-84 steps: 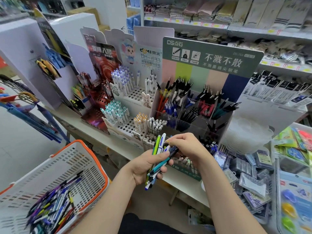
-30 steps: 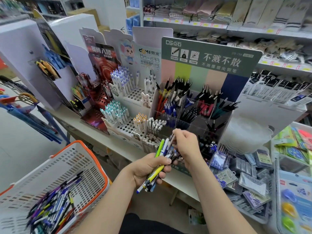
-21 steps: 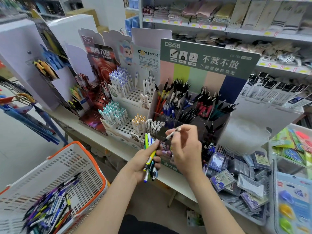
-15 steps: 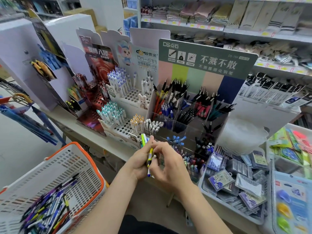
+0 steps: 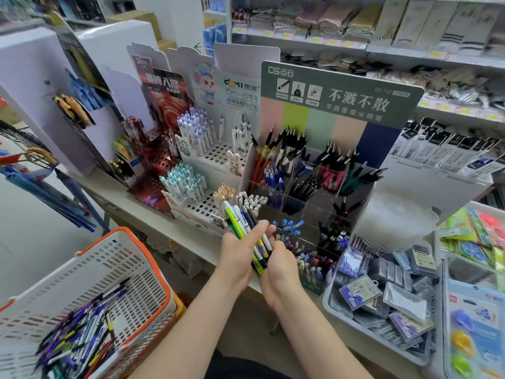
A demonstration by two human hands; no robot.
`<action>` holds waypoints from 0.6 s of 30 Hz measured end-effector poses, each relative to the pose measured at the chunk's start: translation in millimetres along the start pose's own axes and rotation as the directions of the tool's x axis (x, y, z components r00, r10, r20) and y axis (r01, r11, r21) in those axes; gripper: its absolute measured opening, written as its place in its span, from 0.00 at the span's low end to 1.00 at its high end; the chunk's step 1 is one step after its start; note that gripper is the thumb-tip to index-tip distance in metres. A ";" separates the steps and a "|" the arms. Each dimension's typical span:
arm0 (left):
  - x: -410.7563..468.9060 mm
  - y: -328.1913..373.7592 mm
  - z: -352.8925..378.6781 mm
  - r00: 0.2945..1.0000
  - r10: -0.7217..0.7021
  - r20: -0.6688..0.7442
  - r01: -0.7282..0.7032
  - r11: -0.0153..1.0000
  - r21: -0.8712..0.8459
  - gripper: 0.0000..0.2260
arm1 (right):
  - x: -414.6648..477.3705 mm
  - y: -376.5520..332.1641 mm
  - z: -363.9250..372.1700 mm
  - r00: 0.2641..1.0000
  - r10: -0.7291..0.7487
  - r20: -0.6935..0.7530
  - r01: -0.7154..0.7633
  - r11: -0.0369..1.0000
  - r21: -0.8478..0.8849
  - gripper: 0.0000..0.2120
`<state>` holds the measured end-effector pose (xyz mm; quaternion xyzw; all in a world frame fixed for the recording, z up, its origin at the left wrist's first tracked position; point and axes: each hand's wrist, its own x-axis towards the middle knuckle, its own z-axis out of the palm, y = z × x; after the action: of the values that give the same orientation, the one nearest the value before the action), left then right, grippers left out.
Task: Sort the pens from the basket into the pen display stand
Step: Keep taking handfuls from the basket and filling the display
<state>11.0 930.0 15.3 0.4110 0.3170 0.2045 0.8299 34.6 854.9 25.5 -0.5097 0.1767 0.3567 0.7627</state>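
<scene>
On my feed both hands meet in the middle of the view. The left hand grips a pen bundle of yellow-green, white, blue and black plastic barrels, with the thumb laid across the front and the pens fanning up and away from the palm. The right hand sits just to the right of that grip and touches it. I see it from the back, its fingers curled in round the lower ends of the same pens, though the fingertips themselves are hidden.

Straight beyond the grip, near but not touching the pen tips, stands the clear acrylic compartment display stand with its grey-green card header. Its pockets hold black, blue, red and green pens leaning at angles. Beyond the grip and slightly to its left is a white perforated pen rack, with teal-capped and orange-capped pens upright in its holes. Both stands rest on the pale counter shelf.

Below the grip and well off to its left is the white plastic lattice basket with an orange rim. A heap of loose mixed-colour pens lies in its bottom. To the right of the grip and lower, a grey plastic tray holds small clear boxes.
</scene>
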 end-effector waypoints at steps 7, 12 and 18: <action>-0.8 9.5 -8.5 0.981 -0.095 0.171 0.066 0.983 0.170 0.10 | 7.6 -9.2 -13.3 0.957 -0.286 -0.053 0.250 0.902 -0.353 0.16; -8.6 12.0 -13.6 0.876 -0.275 0.397 0.171 0.946 0.277 0.14 | 17.4 -37.4 -15.2 0.840 -0.454 0.295 0.538 0.638 -0.551 0.17; -12.4 20.9 -15.1 0.774 -0.423 0.472 0.229 0.881 0.414 0.06 | 12.8 -58.6 -24.8 0.835 -0.354 0.421 0.546 0.625 -0.558 0.05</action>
<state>-10.0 943.0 29.8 0.5236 0.1625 -0.1280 0.8265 88.1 823.9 45.3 -0.7185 -0.2007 0.2570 0.6143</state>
